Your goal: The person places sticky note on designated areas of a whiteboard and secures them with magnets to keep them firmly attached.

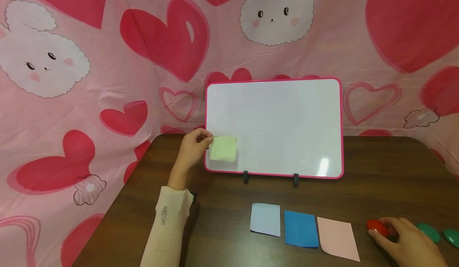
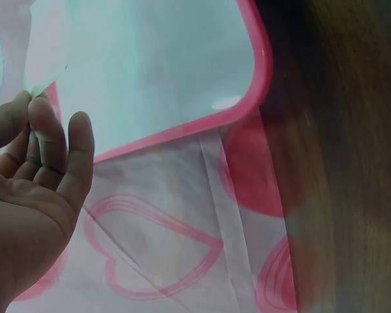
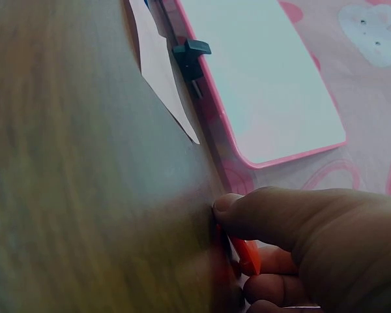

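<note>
A pale green sticky note (image 1: 224, 149) lies against the lower left of a pink-framed whiteboard (image 1: 276, 127). My left hand (image 1: 195, 147) pinches the note's left edge between thumb and fingertip; the left wrist view shows that pinch at the note's thin edge. Far to the right, my right hand (image 1: 412, 239) grips a red oval magnet (image 1: 377, 228) at the tabletop, thumb on one side and fingers on the other. In the right wrist view part of the red magnet (image 3: 246, 255) shows between thumb and fingers.
Light blue (image 1: 265, 219), blue (image 1: 301, 229) and pink (image 1: 338, 238) sticky notes lie in a row on the dark wooden table (image 1: 222, 207). Two green magnets (image 1: 428, 232) sit beyond the right hand. Black stand clips (image 1: 245, 177) hold the whiteboard's lower edge. Behind hangs a heart-patterned cloth (image 1: 136, 59).
</note>
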Available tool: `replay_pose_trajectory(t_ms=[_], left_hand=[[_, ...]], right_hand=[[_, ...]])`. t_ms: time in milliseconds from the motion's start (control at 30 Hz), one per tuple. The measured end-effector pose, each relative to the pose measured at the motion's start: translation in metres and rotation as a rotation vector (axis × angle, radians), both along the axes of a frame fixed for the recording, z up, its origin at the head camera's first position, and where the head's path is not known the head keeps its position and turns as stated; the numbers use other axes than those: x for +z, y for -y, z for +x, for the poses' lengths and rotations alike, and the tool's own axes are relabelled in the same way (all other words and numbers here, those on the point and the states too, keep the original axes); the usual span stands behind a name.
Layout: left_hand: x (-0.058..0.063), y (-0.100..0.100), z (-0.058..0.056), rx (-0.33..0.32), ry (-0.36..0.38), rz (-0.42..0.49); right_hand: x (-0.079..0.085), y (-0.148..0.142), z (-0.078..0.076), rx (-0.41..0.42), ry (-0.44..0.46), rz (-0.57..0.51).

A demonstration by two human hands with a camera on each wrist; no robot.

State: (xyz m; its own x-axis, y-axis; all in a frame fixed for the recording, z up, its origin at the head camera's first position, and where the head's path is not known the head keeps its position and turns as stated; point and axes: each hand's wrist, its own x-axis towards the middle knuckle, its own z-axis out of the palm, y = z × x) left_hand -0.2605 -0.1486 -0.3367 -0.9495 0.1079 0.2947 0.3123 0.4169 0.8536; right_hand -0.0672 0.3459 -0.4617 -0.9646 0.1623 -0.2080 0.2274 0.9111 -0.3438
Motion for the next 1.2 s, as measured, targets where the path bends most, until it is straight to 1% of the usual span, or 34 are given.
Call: replay_pose_trajectory(t_ms=[100,267,400,533,633,733,800,867,1000,1067,1200], left_hand=[[0.008,-0.003,0.006,-0.013,-0.019,0.011],[0.010,-0.007,0.006,-0.010,-0.029,0.039],[0.012,-0.010,0.005,0.028,-0.019,0.073],[0.013,-0.011,0.004,0.078,-0.029,0.099],[0.012,-0.011,0.002,0.106,-0.066,0.124],[0.012,-0.012,0.000,0.121,-0.102,0.173],[0.011,-0.012,-0.003,0.122,-0.120,0.206],[0.005,-0.010,-0.010,0.125,-0.123,0.234],[-0.009,-0.004,-0.029,0.128,-0.123,0.270],[-0.015,-0.002,-0.036,0.132,-0.124,0.281],[-0.018,-0.001,-0.041,0.139,-0.154,0.289]], right_hand=[[0.002,0.001,0.000,0.004,-0.006,0.000],[0.003,0.001,0.000,0.011,-0.003,-0.004],[0.000,-0.001,0.000,0.019,-0.013,-0.006],[-0.006,-0.005,-0.002,0.015,-0.023,-0.003],[-0.011,-0.007,-0.003,0.013,-0.030,0.000],[-0.012,-0.008,-0.003,0.014,-0.030,-0.003],[-0.011,-0.007,-0.003,0.012,-0.018,-0.005],[-0.009,-0.006,-0.003,0.012,-0.011,-0.006],[-0.005,-0.004,-0.002,0.018,-0.002,-0.012],[-0.005,-0.004,-0.002,0.023,-0.023,-0.005],[-0.010,-0.006,-0.002,0.045,-0.088,-0.001]])
